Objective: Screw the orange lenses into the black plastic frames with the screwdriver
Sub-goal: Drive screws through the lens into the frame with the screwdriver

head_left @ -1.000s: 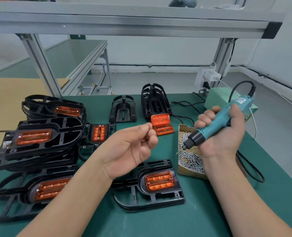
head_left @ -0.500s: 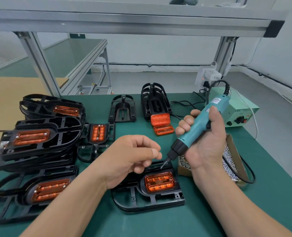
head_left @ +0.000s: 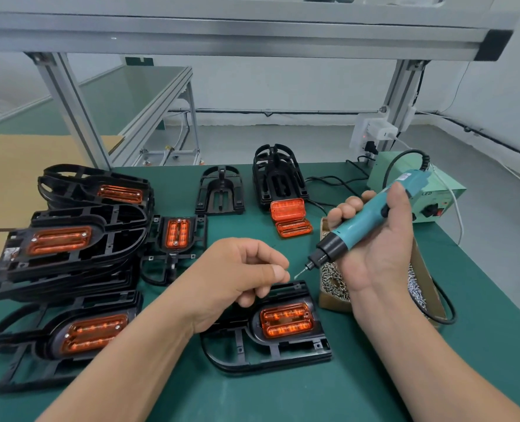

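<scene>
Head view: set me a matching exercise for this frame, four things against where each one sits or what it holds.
Things:
1. screwdriver
2. loose orange lenses
3. cardboard box
4. green power unit

Places or states:
a. holds silver screws
b. gripped by the right hand
c. back right of the table
d. just in front of the stacked empty black frames

Pairs: 1-b, 2-d, 3-a, 4-c.
</scene>
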Demonstrator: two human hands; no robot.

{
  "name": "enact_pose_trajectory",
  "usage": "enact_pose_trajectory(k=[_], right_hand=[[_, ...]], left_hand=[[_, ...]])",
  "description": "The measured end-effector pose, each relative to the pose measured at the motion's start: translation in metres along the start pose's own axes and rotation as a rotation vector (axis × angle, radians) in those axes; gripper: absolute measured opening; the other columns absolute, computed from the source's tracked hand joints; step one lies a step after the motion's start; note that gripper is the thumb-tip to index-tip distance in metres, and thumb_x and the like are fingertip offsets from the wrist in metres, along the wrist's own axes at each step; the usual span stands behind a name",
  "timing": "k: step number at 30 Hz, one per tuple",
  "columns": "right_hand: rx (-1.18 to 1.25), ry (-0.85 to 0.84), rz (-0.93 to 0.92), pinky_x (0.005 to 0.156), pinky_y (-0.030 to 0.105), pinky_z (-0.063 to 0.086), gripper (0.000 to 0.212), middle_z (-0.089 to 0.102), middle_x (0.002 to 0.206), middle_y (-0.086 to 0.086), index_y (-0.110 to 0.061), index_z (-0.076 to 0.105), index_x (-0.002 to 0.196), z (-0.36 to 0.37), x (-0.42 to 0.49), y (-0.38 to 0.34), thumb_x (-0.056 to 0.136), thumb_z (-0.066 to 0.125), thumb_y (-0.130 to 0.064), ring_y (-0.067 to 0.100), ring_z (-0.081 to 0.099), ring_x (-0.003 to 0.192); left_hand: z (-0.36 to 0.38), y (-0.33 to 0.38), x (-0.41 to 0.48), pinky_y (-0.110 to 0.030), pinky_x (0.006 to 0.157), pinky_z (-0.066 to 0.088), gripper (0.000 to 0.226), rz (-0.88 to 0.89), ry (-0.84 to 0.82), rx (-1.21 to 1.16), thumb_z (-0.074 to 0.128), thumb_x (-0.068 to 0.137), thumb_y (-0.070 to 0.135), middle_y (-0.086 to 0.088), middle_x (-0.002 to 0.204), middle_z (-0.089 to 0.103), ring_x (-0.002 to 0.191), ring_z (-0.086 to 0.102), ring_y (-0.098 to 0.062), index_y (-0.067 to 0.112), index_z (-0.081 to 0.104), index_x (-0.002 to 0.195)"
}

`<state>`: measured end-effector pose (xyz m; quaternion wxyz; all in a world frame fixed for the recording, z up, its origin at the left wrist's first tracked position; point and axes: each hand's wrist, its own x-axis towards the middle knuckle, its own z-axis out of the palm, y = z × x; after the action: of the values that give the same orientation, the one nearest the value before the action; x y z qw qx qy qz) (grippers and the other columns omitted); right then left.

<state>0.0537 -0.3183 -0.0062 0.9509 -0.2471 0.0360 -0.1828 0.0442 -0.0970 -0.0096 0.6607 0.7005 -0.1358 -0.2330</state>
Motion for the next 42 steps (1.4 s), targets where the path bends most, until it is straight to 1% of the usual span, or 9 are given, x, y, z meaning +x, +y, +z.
enact_pose_trajectory(k=[2,4,6,7,9,12,23,29,42], right_hand=[[-0.005,0.011,-0.003,0.064,0.031,0.053,0.035,0.051,0.080,0.002,-0.015,0.054,0.102,0.0000,0.0021,-0.0024,0.100,0.067,-0.047,0.016,0.051,0.065],[-0.010,0.011,-0.004,0.062,0.029,0.052,0.036,0.051,0.080,0.002,-0.013,0.055,0.105,0.0006,0.0039,-0.0034,0.100,0.067,-0.047,0.015,0.050,0.064],[-0.021,0.007,-0.007,0.062,0.029,0.052,0.039,0.050,0.080,0.002,-0.011,0.056,0.109,0.0009,0.0046,-0.0034,0.100,0.067,-0.047,0.015,0.050,0.065],[-0.022,0.008,-0.009,0.063,0.029,0.052,0.040,0.051,0.080,0.002,-0.010,0.057,0.109,0.0006,0.0047,-0.0032,0.100,0.067,-0.048,0.015,0.050,0.065],[-0.009,0.008,-0.014,0.066,0.031,0.053,0.038,0.051,0.081,0.002,-0.012,0.057,0.104,0.0008,0.0047,-0.0032,0.100,0.068,-0.047,0.016,0.051,0.067],[0.023,0.010,-0.032,0.067,0.032,0.054,0.035,0.051,0.080,0.003,-0.013,0.056,0.099,0.0024,0.0038,-0.0040,0.101,0.067,-0.046,0.017,0.052,0.066],[0.008,-0.076,-0.054,0.067,0.032,0.052,0.035,0.050,0.081,0.002,-0.013,0.057,0.098,0.0051,-0.0024,-0.0039,0.103,0.064,-0.047,0.017,0.051,0.067],[-0.012,-0.103,-0.038,0.069,0.032,0.050,0.035,0.050,0.081,0.002,-0.014,0.057,0.098,0.0051,-0.0033,-0.0031,0.105,0.061,-0.047,0.016,0.049,0.069],[-0.017,-0.107,-0.018,0.069,0.032,0.050,0.033,0.050,0.080,0.002,-0.015,0.057,0.098,0.0060,-0.0051,-0.0016,0.103,0.062,-0.047,0.016,0.050,0.068]], left_hand=[[0.0015,-0.0007,-0.0002,-0.021,0.046,0.039,0.017,0.002,0.002,0.028,0.084,0.079,0.020,-0.028,0.097,0.073,0.062,0.055,-0.014,0.020,0.082,0.096],[0.0019,-0.0013,-0.0004,-0.021,0.047,0.039,0.019,0.016,-0.014,0.050,0.084,0.084,0.019,-0.018,0.087,0.072,0.063,0.056,-0.014,0.024,0.083,0.103],[0.0019,-0.0018,-0.0003,-0.020,0.047,0.038,0.018,0.021,-0.009,0.070,0.082,0.089,0.015,-0.010,0.081,0.072,0.063,0.056,-0.013,0.024,0.084,0.104],[0.0017,-0.0020,-0.0001,-0.020,0.046,0.038,0.016,0.022,-0.001,0.078,0.081,0.091,0.013,-0.008,0.082,0.074,0.062,0.056,-0.013,0.024,0.084,0.102],[0.0022,-0.0024,0.0000,-0.019,0.046,0.038,0.016,0.026,0.002,0.090,0.078,0.093,0.011,-0.006,0.094,0.081,0.061,0.057,-0.012,0.025,0.083,0.099],[0.0042,-0.0031,-0.0007,-0.018,0.046,0.040,0.019,0.024,-0.008,0.085,0.075,0.095,0.010,-0.007,0.102,0.082,0.062,0.058,-0.011,0.027,0.081,0.096],[0.0084,-0.0024,-0.0020,-0.015,0.049,0.040,0.018,0.042,-0.028,0.141,0.077,0.095,0.018,-0.001,0.103,0.082,0.063,0.057,-0.009,0.037,0.076,0.098],[0.0089,-0.0016,-0.0033,-0.015,0.050,0.039,0.017,0.041,-0.031,0.112,0.076,0.096,0.017,-0.002,0.104,0.082,0.062,0.056,-0.010,0.034,0.076,0.099],[0.0089,-0.0026,-0.0019,-0.015,0.051,0.041,0.015,0.033,-0.053,0.132,0.077,0.093,0.021,-0.002,0.105,0.082,0.063,0.057,-0.009,0.035,0.076,0.098]])
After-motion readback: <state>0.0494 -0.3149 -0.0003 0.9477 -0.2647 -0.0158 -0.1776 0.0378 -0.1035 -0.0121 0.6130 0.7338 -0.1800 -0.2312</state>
